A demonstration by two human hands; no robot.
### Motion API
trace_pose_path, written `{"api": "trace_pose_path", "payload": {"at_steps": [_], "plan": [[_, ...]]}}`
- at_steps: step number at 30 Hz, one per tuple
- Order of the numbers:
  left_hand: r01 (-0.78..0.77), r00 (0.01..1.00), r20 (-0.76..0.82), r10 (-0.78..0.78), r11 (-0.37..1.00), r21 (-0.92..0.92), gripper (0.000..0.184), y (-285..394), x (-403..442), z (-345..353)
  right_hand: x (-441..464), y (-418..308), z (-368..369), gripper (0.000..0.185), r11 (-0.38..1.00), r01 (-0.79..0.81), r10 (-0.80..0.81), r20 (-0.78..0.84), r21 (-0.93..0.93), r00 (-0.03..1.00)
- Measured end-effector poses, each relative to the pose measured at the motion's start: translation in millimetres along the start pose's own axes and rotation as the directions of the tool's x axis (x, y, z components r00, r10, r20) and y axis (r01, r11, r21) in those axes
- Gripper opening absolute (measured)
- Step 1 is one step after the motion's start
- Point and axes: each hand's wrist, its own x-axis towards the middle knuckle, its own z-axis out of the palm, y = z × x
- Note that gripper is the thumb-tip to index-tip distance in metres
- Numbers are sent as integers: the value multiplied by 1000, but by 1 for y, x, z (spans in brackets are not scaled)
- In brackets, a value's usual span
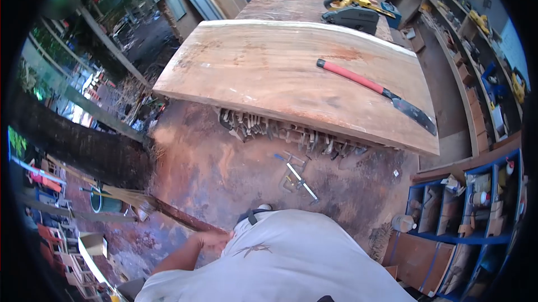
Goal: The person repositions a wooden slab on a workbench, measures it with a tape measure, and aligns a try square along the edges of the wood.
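My left hand (216, 240) is low at my waist, against the front of my pale shirt (302, 257). Its fingertips are hidden at the shirt's edge. A reddish-brown wooden stick (188, 219) ends right beside this hand; whether the fingers grip it I cannot tell. My right hand is out of sight. Ahead of me a thick wooden slab (269, 66) lies flat on a bench. Across its right part rests a long tool with a red handle (356, 77) and a dark blade, resembling a pull saw.
Several clamps (252, 124) hang under the slab, and a bar clamp (301, 181) is lower down. Behind the slab stands a yellow-and-black power saw (353, 16). Blue shelving (459, 239) holds bottles on the right. A green bucket (105, 200) and a dark post (84, 142) are left.
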Motion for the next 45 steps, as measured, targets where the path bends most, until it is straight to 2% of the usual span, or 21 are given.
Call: {"api": "trace_pose_path", "payload": {"at_steps": [2, 5, 6, 8, 10, 14, 16, 17, 19, 23, 24, 25, 26, 28, 29, 32, 33, 36, 41, 42, 45], "plan": [[90, 996, -26, -89, 994, 63, 58, 38, -7, 7, -4, 9, 1, 33, 1000, -23, 23, 26, -22, 999], [66, 948, -311, -66, 998, -13, 58, 54, 10, 11, -9, 26, 0, 33, 998, -63, 64, 53, -27, 997], [-78, 958, -214, 192, 890, 448, 53, 55, 19, 14, -11, 30, -1, 33, 997, -71, 72, 61, -26, 996], [-213, 930, -9, 367, 560, 801, 49, 56, 21, 22, -15, 34, -6, 33, 997, -78, 79, 76, -16, 994], [-187, 981, -13, 193, 964, 189, 39, 63, 19, 35, -19, 37, -12, 33, 997, -72, 71, 95, 11, 993], [-86, 996, 13, 89, 904, 419, 27, 98, 24, 70, -28, 37, -28, 34, 996, -51, 35, 192, 79, 981], [-55, 993, -10, 121, 527, 848, 24, 105, 54, 71, -35, 37, -38, 34, 989, -67, 24, 300, 133, 954], [-46, 993, -17, 113, 531, 846, 24, 108, 61, 74, -39, 37, -43, 34, 984, -80, 16, 366, 160, 931], [-344, 871, -9, 491, 624, 702, 23, 115, 76, 81, -46, 37, -55, 34, 973, -109, -13, 516, 205, 856], [-327, 812, -228, 538, 741, 586, 22, 130, 62, 101, -5, 44, -66, 34, 979, -6, -132, 663, 202, 737], [-334, 799, -215, 561, 713, 617, 22, 126, 58, 96, 35, 73, -57, 36, 957, 206, -287, 556, 206, 780], [-342, 782, -207, 588, 682, 647, 22, 122, 54, 88, 43, 21, -89, 35, 980, 174, -196, 298, 101, 934], [-342, 771, -228, 594, 690, 638, 22, 112, 54, 74, 90, 45, -94, 32, 878, 472, -452, -183, 84, 873], [-216, 829, -274, 488, 731, 647, 24, 85, 67, 29, 121, -38, -160, 21, 815, 569, -478, -682, -110, 553], [-220, 822, -287, 491, 740, 636, 24, 68, 72, 1, 170, 5, -201, 28, 832, 270, -555, -702, -486, 446], [-187, 797, -347, 493, 749, 636, 30, 26, 78, -71, 228, 17, -255, 54, 763, -164, -463, -706, -625, 535], [-149, 778, -404, 481, 766, 625, 31, 17, 74, -93, 234, -2, -246, 54, 750, -153, -485, -693, -643, 533], [-122, 739, -504, 446, 825, 551, 34, -15, 55, -155, 257, -79, -196, 62, 721, -424, -181, -738, -549, 650], [-27, 723, -609, 326, 894, 448, 34, -91, 40, -233, 350, -299, -2, 70, 710, -75, -375, -465, -700, 802], [-161, 694, -617, 370, 916, 368, 33, -112, 44, -244, 341, -399, 43, 73, 756, -91, -260, -425, -648, 867], [-348, 607, -716, 345, 925, 151, 31, -134, 23, -246, 415, -517, 172, 77, 672, 173, -541, -317, -720, 779]]}}
